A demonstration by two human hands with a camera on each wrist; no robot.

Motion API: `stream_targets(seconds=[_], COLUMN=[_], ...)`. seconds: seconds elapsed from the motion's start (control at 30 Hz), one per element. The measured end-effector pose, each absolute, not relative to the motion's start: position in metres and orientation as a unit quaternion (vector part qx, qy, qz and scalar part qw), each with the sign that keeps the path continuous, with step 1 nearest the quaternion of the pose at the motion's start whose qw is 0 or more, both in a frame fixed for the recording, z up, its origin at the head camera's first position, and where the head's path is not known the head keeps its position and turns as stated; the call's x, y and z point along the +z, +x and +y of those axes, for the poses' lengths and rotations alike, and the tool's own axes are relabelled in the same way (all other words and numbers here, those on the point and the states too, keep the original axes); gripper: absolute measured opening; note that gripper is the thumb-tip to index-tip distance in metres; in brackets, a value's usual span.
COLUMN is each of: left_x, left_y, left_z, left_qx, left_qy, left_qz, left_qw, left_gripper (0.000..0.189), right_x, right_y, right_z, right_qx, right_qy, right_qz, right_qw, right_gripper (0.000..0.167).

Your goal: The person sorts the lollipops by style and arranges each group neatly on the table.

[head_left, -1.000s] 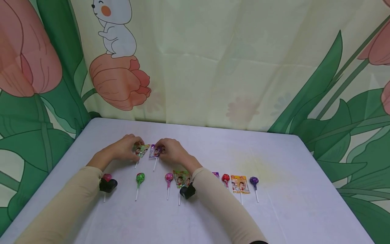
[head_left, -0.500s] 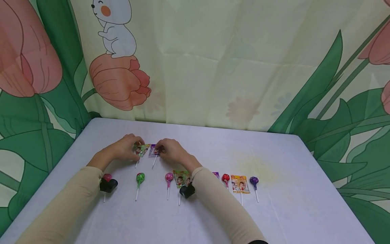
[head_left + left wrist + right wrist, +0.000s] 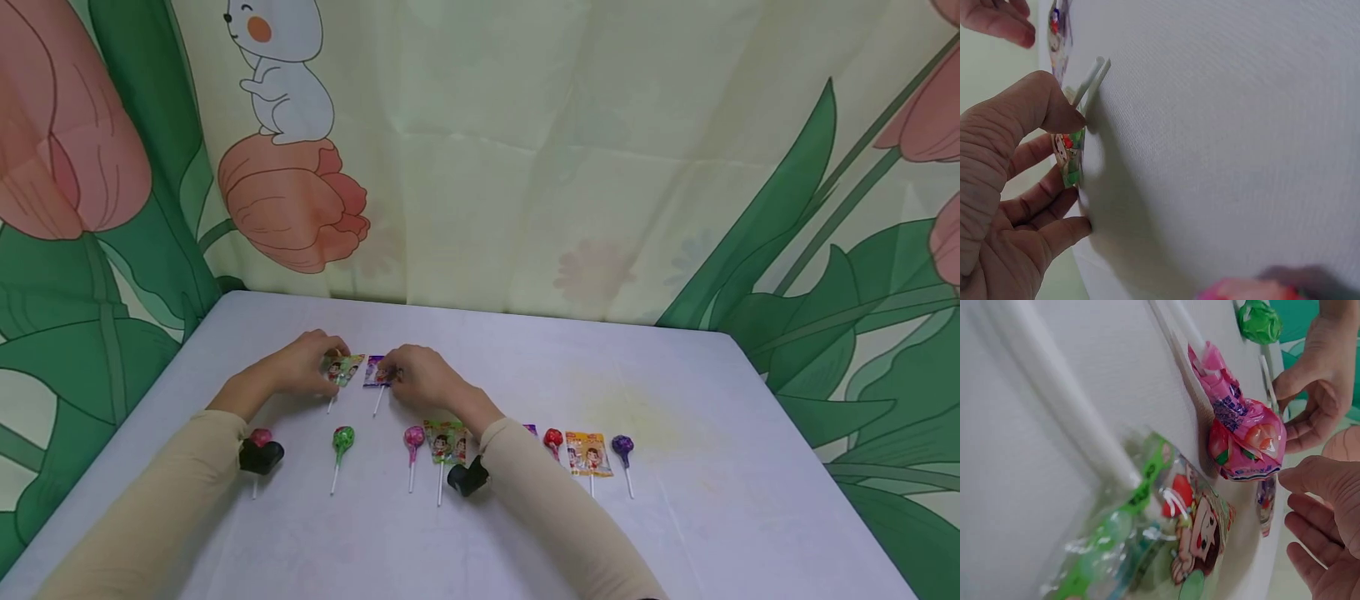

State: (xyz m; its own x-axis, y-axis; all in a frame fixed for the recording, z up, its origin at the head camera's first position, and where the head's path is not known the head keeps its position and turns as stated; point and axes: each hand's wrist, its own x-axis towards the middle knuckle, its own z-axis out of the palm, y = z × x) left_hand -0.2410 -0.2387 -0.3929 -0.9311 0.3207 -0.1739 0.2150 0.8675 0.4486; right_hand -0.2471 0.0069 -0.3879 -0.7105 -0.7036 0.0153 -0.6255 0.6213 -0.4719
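Room right, squeeze left

Right of the purple lollipop (image 3: 622,446), the counter (image 3: 750,467) gives passage. The right sleeve (image 3: 558,504) bars the way beside the red lollipop (image 3: 553,436); scarcely any gap parts the far green packet (image 3: 347,367) from the purple packet (image 3: 375,373).

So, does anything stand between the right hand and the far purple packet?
Nothing visible does: the right hand is at the right side of the far purple packet. The pink lollipop in the right wrist view lies to the near side.

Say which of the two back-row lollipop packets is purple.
The purple packet, at the right grip. Its colour sets it apart from the green packet, which is at the left grip.
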Motion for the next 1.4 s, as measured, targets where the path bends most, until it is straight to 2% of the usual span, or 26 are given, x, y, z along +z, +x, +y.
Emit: stream_targets(seconds=[0.3,0.73,1.03,1.4], left_x=[-0.391,-0.391,-0.392,-0.389], left_y=[-0.241,-0.237,-0.237,-0.233], left_z=[-0.245,-0.252,-0.255,-0.256], left_qx=[0.216,0.221,0.215,0.216], left_qy=[0.155,0.151,0.149,0.15], left_qz=[0.957,0.956,0.957,0.957], left_qw=[0.118,0.122,0.125,0.12], left_gripper=[0.058,0.057,0.059,0.058], right_x=[-0.379,-0.371,-0.371,-0.375], right_y=[-0.229,-0.205,-0.189,-0.177], right_z=[0.024,0.051,0.068,0.092], right_qx=[-0.24,-0.247,-0.232,-0.226], right_qy=[-0.354,-0.384,-0.392,-0.383], right_qz=[0.898,0.884,0.885,0.889], right_qw=[0.101,0.102,0.094,0.11], right_gripper=[0.034,0.037,0.036,0.041])
